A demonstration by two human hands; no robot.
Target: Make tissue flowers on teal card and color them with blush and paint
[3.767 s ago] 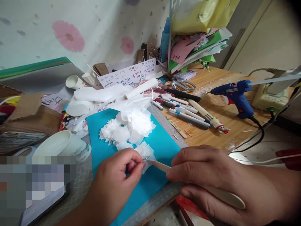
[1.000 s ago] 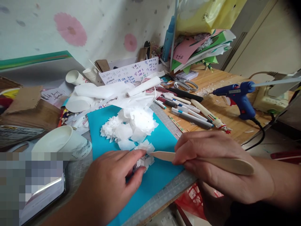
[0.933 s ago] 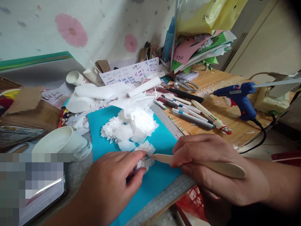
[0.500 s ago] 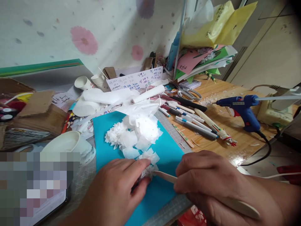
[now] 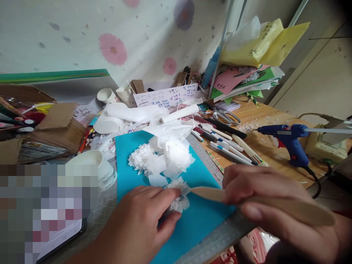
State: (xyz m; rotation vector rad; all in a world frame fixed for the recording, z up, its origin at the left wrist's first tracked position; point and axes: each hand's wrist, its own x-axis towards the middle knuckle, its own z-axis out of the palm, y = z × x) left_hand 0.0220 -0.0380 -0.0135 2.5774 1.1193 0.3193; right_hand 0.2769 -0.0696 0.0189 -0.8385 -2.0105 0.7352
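My left hand (image 5: 140,223) is closed, its fingertips pinching a small crumpled white tissue flower (image 5: 178,200) down on a sheet of blue paper (image 5: 198,223). My right hand (image 5: 272,205) grips a flat wooden stick (image 5: 286,207), held level, whose pointed tip touches the right side of the tissue flower. Just behind lies a heap of white tissue pieces and a finished tissue flower (image 5: 162,157) on the same blue sheet. The blue sheet rests on a grey cutting mat (image 5: 220,242).
A blue glue gun (image 5: 288,137) stands at the right with its cord trailing off. Pens and markers (image 5: 225,146), scissors (image 5: 227,117), paper rolls (image 5: 154,112) and a white paper cup (image 5: 93,167) crowd the wooden desk. Cardboard scraps (image 5: 55,128) lie at the left, a phone (image 5: 63,238) at lower left.
The view has shifted up and right. My right hand has swung the stick from a slant to level, with its tip still at the tissue flower. My left hand keeps its pinch.
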